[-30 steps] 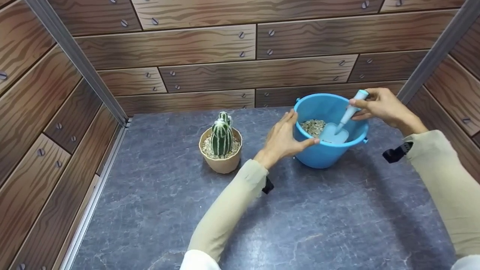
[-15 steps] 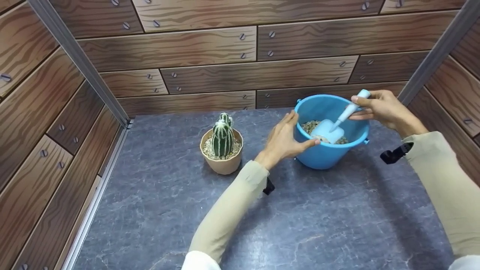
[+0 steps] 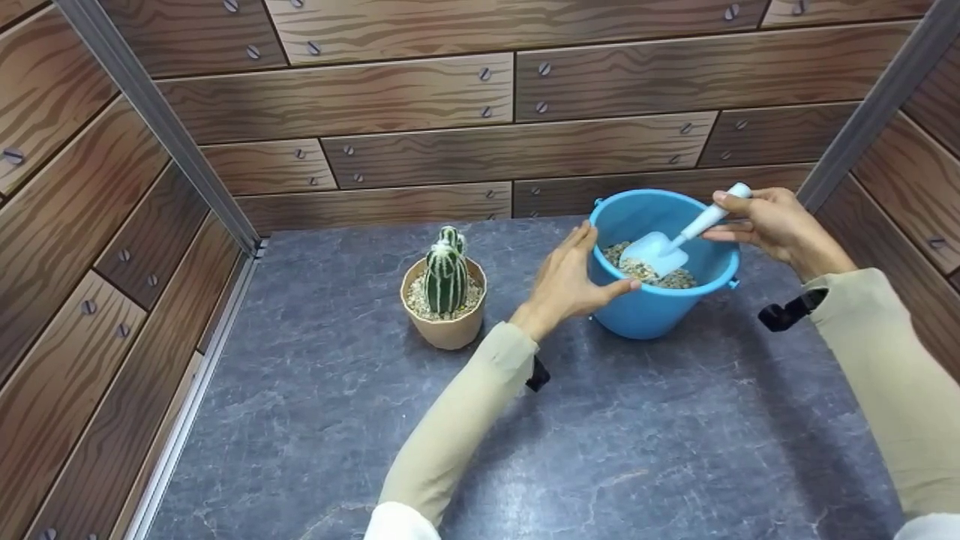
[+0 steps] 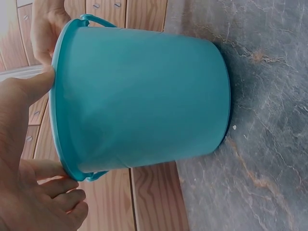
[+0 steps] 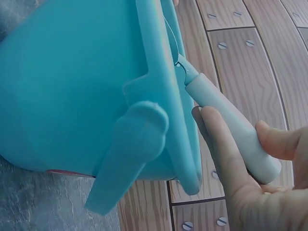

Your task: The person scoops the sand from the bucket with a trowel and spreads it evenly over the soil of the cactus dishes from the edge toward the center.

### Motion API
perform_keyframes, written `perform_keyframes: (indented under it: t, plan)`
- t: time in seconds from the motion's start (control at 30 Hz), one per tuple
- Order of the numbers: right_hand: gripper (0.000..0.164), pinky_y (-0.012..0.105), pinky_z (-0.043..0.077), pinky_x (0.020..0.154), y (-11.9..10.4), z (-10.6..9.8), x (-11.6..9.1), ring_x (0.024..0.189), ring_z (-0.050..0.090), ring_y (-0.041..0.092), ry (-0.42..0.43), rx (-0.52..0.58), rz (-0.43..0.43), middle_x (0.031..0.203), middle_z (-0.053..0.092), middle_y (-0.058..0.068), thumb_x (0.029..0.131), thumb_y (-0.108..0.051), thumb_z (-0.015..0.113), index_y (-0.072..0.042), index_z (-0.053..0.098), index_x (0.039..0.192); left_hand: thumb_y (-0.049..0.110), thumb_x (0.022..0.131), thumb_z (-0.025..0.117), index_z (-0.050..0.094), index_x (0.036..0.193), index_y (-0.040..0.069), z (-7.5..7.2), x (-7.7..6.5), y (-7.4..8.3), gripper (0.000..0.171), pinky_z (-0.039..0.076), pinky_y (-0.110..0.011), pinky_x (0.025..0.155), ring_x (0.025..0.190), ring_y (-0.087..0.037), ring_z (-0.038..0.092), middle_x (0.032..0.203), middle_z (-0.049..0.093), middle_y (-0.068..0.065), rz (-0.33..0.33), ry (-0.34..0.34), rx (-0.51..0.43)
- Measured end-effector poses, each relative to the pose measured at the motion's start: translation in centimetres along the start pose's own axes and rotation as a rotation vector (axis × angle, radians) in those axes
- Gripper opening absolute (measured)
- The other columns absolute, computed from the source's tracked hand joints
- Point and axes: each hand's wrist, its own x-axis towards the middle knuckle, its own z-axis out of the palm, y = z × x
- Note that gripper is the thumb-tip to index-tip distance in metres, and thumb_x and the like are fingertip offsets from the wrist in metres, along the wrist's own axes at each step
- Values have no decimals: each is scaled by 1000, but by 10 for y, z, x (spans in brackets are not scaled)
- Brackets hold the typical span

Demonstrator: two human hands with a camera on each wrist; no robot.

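Observation:
A blue bucket (image 3: 637,319) stands upright at the right, with gravel (image 3: 681,280) inside. My left hand (image 3: 566,279) holds its near left rim, thumb and fingers spread apart along the edge. In the left wrist view the thumb touches one part of the rim and the index finger another. My right hand (image 3: 784,225) grips the handle of a light blue scoop (image 5: 231,127) between thumb and fingers, above the bucket's right rim. The scoop's blade (image 3: 652,251) is inside the bucket, tilted, with some gravel on it.
A cactus (image 3: 445,281) stands in a tan pot (image 3: 446,334) of pebbles, left of the bucket. Wood-patterned walls (image 3: 420,97) enclose the dark marbled table (image 3: 322,420) at the back and sides. The bucket's handle (image 5: 127,154) hangs down at its side.
The scoop's blade has shifted left and up in the bucket, its handle tipping lower to the right, and gravel now lies on it. My left hand stays on the rim.

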Motion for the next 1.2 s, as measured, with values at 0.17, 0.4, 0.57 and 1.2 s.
perform_keyframes:
  t: [0.17, 0.4, 0.57, 1.2]
  plan:
    - [21, 33, 64, 88, 1, -3, 0, 86, 82, 24, -5, 46, 1, 92, 79, 11, 102, -24, 72, -3, 72, 100, 76, 87, 73, 28, 169, 10, 1, -1, -1, 115, 29, -41, 132, 164, -23, 24, 179, 21, -3, 8, 20, -44]
    - [19, 33, 64, 91, 2, -4, 1, 88, 82, 25, -21, 112, 12, 93, 79, 12, 103, -21, 70, -3, 72, 100, 76, 86, 73, 26, 170, 8, 3, -3, -4, 117, 26, -42, 132, 165, -25, 22, 179, 20, -6, 30, 29, -70]
    - [18, 33, 63, 93, 1, -4, 2, 90, 82, 25, -18, 131, -1, 96, 76, 11, 103, -20, 70, -3, 71, 103, 76, 86, 73, 24, 170, 8, 1, -7, -11, 118, 25, -44, 133, 165, -23, 20, 179, 20, -7, 77, 20, -85]
    - [14, 35, 64, 91, -1, -2, 3, 87, 82, 26, 20, 229, -40, 94, 74, 11, 102, -16, 71, -2, 69, 101, 70, 89, 72, 43, 163, 12, -15, -42, -31, 99, 31, -48, 131, 160, -29, 35, 170, 42, -9, 180, 116, -75]
